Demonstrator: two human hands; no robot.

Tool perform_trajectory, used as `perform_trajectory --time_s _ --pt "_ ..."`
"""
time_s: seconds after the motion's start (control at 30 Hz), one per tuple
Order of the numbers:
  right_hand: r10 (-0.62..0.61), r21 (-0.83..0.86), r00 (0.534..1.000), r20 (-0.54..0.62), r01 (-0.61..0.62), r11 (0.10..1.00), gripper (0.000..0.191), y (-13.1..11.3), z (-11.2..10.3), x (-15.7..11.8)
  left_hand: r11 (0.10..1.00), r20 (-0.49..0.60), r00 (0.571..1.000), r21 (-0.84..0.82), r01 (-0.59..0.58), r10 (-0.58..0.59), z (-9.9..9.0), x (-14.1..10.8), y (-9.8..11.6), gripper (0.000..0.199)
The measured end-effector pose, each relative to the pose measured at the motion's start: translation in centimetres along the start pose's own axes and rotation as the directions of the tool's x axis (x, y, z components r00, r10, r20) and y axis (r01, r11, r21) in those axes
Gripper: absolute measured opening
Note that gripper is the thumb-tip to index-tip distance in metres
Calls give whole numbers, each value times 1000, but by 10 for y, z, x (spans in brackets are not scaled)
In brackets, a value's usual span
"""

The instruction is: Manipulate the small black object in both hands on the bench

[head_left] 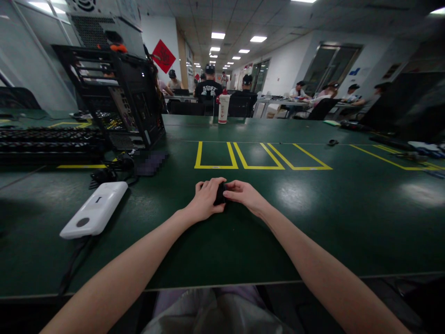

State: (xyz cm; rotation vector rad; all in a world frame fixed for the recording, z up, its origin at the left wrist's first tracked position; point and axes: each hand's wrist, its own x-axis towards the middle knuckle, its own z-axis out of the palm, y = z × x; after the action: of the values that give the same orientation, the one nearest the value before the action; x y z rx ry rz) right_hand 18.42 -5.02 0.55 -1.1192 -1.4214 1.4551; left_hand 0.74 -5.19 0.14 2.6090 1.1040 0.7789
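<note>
A small black object (220,194) is between my two hands, low over the green table (243,250); its shape is mostly covered by fingers. My left hand (207,199) wraps over it from the left, with the thumb at its near side. From the right, the thumb and fingers of my right hand (243,194) pinch at the object's right edge. Just beyond the hands, yellow tape outlines (215,167) mark the tabletop.
At the left lie a white device (95,211) with a cable and black cables (104,176), before an open black computer case (121,102). A white bottle (223,109) stands at the far edge. Cables and tools (413,157) lie far right. Several people sit beyond.
</note>
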Motion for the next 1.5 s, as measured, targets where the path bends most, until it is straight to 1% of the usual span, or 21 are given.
perform_trajectory --time_s 0.1,0.2,0.3,0.37,0.43,0.53,0.67,0.77,0.9,1.0,1.07,1.13,1.23,1.3,1.4,1.5 --pt "-6 14 999 39 5 1000 32 2 3 3 999 -11 999 27 -34 34 0 -2 2 59" --pt "2 45 999 40 -4 999 30 2 4 3 997 -40 998 62 -43 45 3 -2 2 59" --pt "-59 30 998 2 59 998 29 1 7 -2 997 -61 998 74 -26 31 6 -1 2 60" --pt "-105 -12 994 -4 105 994 34 1 10 -6 998 -62 998 66 -21 25 6 -1 1 61" --pt "-126 -43 992 -13 126 991 34 0 13 -10 999 -57 998 49 -16 19 6 -1 1 61" --pt "-111 -35 993 -29 110 993 26 -1 16 -12 1000 -53 999 26 -6 8 5 -1 0 62" --pt "-68 -15 998 4 69 998 21 -3 14 -11 1000 -37 999 10 -1 2 4 -1 0 60" --pt "-94 -68 995 33 97 993 21 -1 13 -9 1000 -32 999 2 -2 2 3 0 0 60" --pt "-169 -175 985 37 172 969 19 3 13 -11 1000 -21 1000 -6 -9 9 2 -1 1 61" --pt "-202 -195 978 44 207 959 19 2 13 -12 1000 -19 1000 -6 -15 15 1 -1 1 61" --pt "-193 -185 980 41 197 963 17 1 14 -12 1000 -20 1000 -1 -19 19 1 -1 1 62" --pt "-185 -176 983 13 184 967 15 1 14 -10 1000 -25 1000 6 -16 16 2 -1 0 62" --pt "-190 -161 981 -39 181 970 17 5 16 -6 1000 -29 1000 8 -6 7 4 0 -1 65" --pt "-158 -139 986 -55 149 979 20 8 16 -2 1000 -31 999 6 -4 4 4 0 -1 66" --pt "-112 -135 993 -42 105 985 21 10 14 0 1000 -33 999 4 -6 6 3 0 0 64" --pt "-136 -175 991 -8 132 976 20 8 13 -3 1000 -26 1000 5 -10 10 2 -1 1 63"
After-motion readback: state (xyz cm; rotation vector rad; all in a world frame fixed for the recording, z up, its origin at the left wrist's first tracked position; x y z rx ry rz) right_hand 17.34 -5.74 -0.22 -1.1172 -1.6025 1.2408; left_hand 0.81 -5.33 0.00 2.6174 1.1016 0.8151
